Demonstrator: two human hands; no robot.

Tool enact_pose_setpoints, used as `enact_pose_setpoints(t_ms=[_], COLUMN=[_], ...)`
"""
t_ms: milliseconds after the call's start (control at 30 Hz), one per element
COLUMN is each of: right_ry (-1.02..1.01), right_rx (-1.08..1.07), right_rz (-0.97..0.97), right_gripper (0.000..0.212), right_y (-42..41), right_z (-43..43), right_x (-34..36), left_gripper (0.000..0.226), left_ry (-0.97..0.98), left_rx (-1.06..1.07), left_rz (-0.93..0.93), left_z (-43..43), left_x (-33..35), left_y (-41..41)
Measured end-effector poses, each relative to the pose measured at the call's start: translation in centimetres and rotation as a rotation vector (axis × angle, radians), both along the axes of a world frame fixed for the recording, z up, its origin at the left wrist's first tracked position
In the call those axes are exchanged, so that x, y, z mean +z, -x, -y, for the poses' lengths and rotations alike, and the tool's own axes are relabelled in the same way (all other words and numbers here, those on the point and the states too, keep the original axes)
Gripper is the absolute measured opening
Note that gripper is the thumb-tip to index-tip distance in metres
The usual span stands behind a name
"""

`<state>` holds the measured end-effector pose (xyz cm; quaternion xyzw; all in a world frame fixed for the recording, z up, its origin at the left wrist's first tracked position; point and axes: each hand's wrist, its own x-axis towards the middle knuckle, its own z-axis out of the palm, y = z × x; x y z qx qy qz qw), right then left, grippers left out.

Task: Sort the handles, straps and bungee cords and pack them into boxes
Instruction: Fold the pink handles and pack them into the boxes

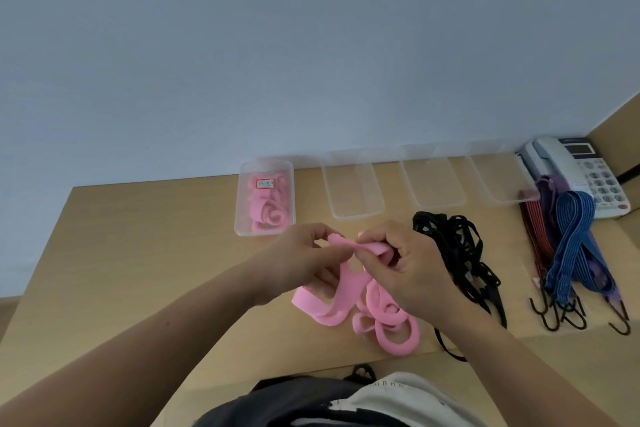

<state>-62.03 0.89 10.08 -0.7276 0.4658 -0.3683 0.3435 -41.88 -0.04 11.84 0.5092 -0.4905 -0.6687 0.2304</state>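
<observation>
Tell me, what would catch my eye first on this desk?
Mid-desk, the left hand and right hand pinch a bright pink strap above a heap of more. Behind them, to the left, a clear box holds rolled pink ones; to the right lie black straps and hooked bungee cords.

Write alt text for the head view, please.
Left hand and right hand pinch a pink strap over a pile of pink straps on the table. Behind stand one box holding pink straps and three empty boxes; black straps and bungee cords lie right.
</observation>
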Motion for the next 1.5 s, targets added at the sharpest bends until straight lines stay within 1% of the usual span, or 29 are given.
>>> enact_pose_setpoints(t_ms=[133,200,300,400,467,600,667,700,767,800,867,900,967,1000,1100,1200,1300,1433,1500], right_ry=[0.208,0.272,0.330,0.324,0.223,-0.169,-0.315,-0.374,-0.445,-0.458,-0.452,-0.429,-0.364,-0.337,-0.252,-0.164,-0.130,-0.026,0.027], right_rx=[0.040,0.056,0.071,0.072,0.073,0.058,0.107,0.138,0.154,0.135,0.088,0.070,0.044,0.037,0.008,0.045,0.075,0.089,0.090], right_rz=[-0.082,-0.116,-0.136,-0.107,-0.043,0.154,0.276,0.338,0.412,0.429,0.438,0.424,0.383,0.374,0.270,0.140,0.118,0.094,0.106], right_gripper=[0.008,0.008,0.008,0.006,0.008,0.014,0.015,0.021,0.034,0.036,0.033,0.028,0.014,0.012,0.015,0.017,0.017,0.013,0.010], right_y=[0.1,0.1,0.1,0.3,0.6,1.2,1.4,1.4,1.3,1.1,0.7,0.6,0.3,0.3,0.3,0.1,-0.1,-0.2,-0.3], right_z=[0.6,0.9,1.2,1.3,1.4,1.8,1.9,1.9,2.0,2.1,2.3,2.4,2.4,2.3,2.0,1.7,1.6,1.5,1.4], right_x=[0.2,0.5,0.8,0.7,0.5,0.1,-0.1,0.0,0.1,0.3,0.5,0.6,0.8,0.8,1.0,1.1,1.2,1.1,1.0], left_gripper=[0.022,0.028,0.032,0.032,0.033,0.025,0.025,0.025,0.025,0.025,0.026,0.026,0.028,0.030,0.019,0.016,0.013,0.022,0.024], left_ry=[-0.043,-0.081,-0.098,-0.065,-0.007,0.179,0.274,0.315,0.378,0.404,0.447,0.448,0.397,0.350,0.234,0.156,0.122,0.012,-0.032], left_rx=[0.068,0.095,0.118,0.151,0.159,0.147,0.158,0.171,0.194,0.198,0.197,0.200,0.210,0.210,0.134,0.087,0.089,0.161,0.192], left_rz=[-0.084,-0.117,-0.155,-0.222,-0.226,-0.157,-0.101,-0.066,-0.007,0.018,0.052,0.050,0.014,-0.006,0.003,-0.004,-0.044,-0.186,-0.226], left_z=[0.3,0.4,0.5,0.4,0.3,0.0,0.1,0.1,0.1,0.1,0.1,0.1,0.2,0.2,0.2,-0.1,-0.3,-0.5,-0.6], left_x=[0.4,0.5,0.5,0.4,0.1,-0.1,-0.1,0.0,0.1,0.2,0.4,0.5,0.7,0.9,1.1,0.8,0.6,0.7,0.8], left_y=[0.4,0.7,0.8,0.8,0.8,1.3,1.6,1.7,1.6,1.6,1.5,1.5,1.4,1.3,0.9,0.6,0.5,0.6,0.8])
